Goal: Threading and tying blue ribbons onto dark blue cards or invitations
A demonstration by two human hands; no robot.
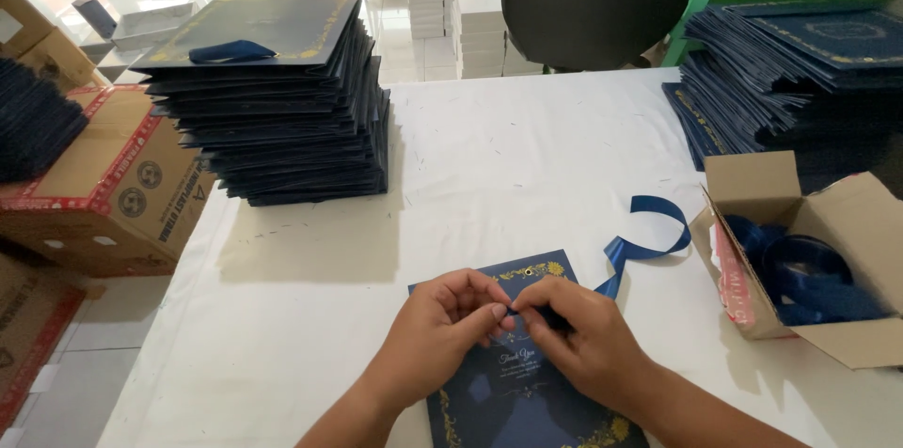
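Observation:
A dark blue card folder (527, 392) with gold ornament lies flat on the white table (527, 157) at the near edge. Both my hands rest on its upper half. My left hand (442, 326) and my right hand (574, 330) meet fingertip to fingertip, pinching one end of a blue satin ribbon (649, 236). The ribbon curls away to the right in a loop over the table. A small hole with a gold ring shows near the folder's top edge.
A tall stack of blue folders (282, 100) stands at the back left, another stack (800, 72) at the back right. An open cardboard box (800, 251) with ribbon rolls sits at the right. Cardboard cartons (103, 185) stand left of the table; an office chair (588, 6) behind it.

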